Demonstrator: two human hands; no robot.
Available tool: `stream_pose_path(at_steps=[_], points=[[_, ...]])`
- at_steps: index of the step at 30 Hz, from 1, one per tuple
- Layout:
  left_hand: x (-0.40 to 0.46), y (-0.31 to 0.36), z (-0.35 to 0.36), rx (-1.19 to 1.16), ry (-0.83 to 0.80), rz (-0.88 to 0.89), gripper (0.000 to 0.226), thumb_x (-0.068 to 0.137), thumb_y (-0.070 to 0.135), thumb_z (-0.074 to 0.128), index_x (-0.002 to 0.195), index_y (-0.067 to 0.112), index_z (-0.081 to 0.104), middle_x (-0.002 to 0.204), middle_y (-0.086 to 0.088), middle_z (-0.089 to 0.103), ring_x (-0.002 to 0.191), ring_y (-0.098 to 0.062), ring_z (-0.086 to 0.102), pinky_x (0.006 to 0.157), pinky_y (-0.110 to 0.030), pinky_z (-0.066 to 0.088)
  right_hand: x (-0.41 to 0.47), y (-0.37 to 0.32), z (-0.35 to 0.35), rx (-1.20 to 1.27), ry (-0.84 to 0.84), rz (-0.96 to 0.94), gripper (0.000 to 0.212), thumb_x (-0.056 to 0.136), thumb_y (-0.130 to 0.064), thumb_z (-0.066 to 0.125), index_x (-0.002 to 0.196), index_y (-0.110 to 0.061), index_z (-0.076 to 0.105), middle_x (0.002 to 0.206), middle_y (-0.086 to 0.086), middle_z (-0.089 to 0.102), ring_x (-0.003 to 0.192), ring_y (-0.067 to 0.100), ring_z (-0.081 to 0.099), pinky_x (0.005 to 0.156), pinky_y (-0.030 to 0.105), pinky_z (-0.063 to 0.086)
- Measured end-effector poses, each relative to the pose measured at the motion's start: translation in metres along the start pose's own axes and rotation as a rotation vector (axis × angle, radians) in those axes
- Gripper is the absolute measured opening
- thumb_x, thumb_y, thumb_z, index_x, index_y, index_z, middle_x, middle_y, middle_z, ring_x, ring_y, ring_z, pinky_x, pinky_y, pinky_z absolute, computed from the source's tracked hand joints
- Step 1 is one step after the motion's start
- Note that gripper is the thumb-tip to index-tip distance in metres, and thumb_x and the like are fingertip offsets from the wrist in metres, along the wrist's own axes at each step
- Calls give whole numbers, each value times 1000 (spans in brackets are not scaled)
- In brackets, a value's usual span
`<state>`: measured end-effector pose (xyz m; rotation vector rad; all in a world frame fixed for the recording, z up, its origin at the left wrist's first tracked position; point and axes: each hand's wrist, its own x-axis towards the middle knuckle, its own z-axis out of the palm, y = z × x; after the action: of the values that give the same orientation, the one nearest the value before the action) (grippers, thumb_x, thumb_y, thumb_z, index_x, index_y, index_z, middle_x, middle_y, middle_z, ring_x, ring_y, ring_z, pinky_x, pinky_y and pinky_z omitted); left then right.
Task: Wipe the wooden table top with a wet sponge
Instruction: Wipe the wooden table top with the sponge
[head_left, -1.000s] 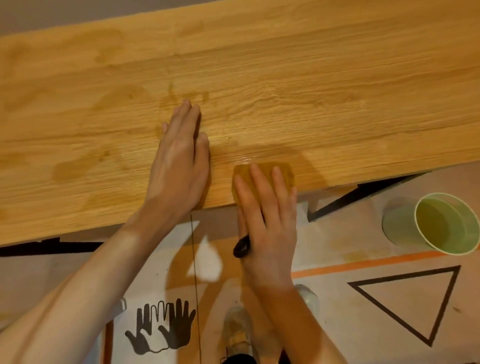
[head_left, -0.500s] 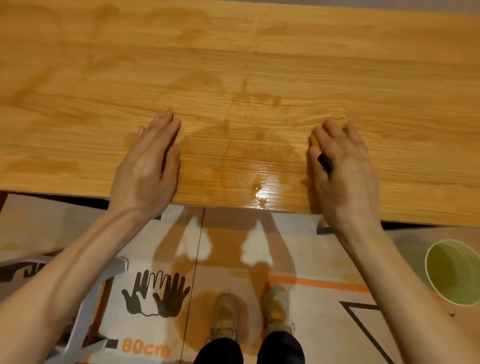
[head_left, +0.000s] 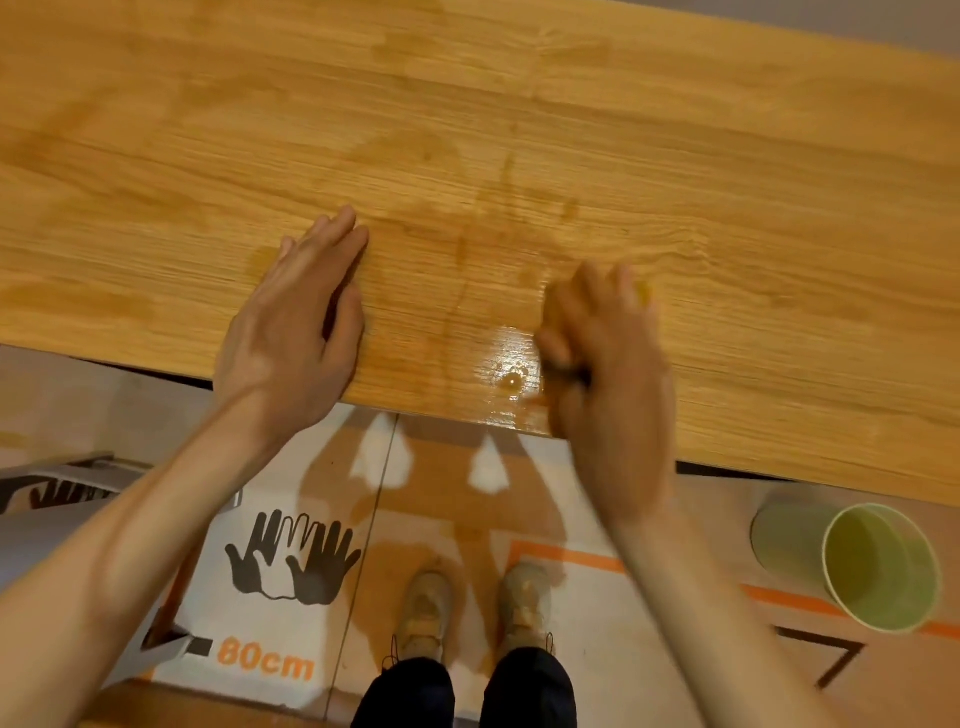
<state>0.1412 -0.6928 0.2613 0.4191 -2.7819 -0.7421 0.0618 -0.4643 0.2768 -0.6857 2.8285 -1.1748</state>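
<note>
The wooden table top (head_left: 519, 104) fills the upper half of the view, with damp streaks and a glossy wet patch (head_left: 511, 366) near its front edge. My left hand (head_left: 296, 322) lies flat on the wood, fingers straight, left of the wet patch. Just right of the patch, my right hand (head_left: 608, 358) is blurred and covers the yellow sponge (head_left: 644, 292), fingers curled over it. Only a small corner of the sponge shows past the fingertips. A small black object sits at the right thumb.
A pale green cup (head_left: 878, 566) lies on its side on the floor at the lower right. The floor mat (head_left: 270, 566) shows hand prints, an "80cm" mark and orange lines. My shoes (head_left: 423, 608) stand below the table edge. A grey frame (head_left: 57, 473) is at the left.
My right hand slid the sponge rightward away from my left hand, then a little back left toward the wet patch. My left hand stayed flat on the table.
</note>
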Motion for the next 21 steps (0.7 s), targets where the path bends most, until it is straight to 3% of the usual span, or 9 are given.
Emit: stream_pose_path(at_steps=[4,6,10,13,15,18,21], points=[[-3,3,0,66,4,39,50,105,24,32,151,7,38,161,-3,31,151,-9,20,126,-26,9,-61,-6,6,-128,-121,-247,35,100,-19,48,132,-6,56,144,11,47,141,30,32,120,46,16],[-1,4,0,82,5,33,49,106,24,32,152,7,38,161,-3,31,151,-10,21,126,-28,10,-21,-6,9,-112,-163,-165,35,97,-10,53,132,-9,57,148,9,44,145,25,23,122,40,10],[1,3,-1,73,18,22,47,106,22,34,152,9,39,161,-2,33,151,-10,23,126,-26,11,35,-21,31,-134,-37,34,43,87,5,53,128,-8,58,152,11,38,148,27,15,122,43,2],[-3,3,1,89,41,38,46,107,21,36,151,9,40,161,-3,34,151,-11,25,126,-27,14,-24,-39,42,-186,-41,-119,37,100,-18,42,129,-2,58,145,18,44,141,34,22,118,44,6],[-5,3,3,95,55,57,46,106,19,37,150,6,40,160,-6,35,151,-14,26,126,-27,12,-61,-46,38,-129,-135,-215,57,105,-38,23,130,2,56,142,20,47,138,32,25,118,42,5],[-2,2,3,83,51,57,47,106,19,36,150,5,40,160,-8,35,150,-16,27,126,-27,10,-29,-41,39,-104,-149,-160,42,97,-14,44,138,-5,49,150,13,39,145,20,16,122,33,0],[0,2,3,60,53,61,46,106,19,34,150,6,40,160,-7,35,150,-15,26,126,-29,12,33,-45,53,-123,-24,-2,58,81,11,49,136,-7,53,152,10,37,147,22,15,121,36,0]])
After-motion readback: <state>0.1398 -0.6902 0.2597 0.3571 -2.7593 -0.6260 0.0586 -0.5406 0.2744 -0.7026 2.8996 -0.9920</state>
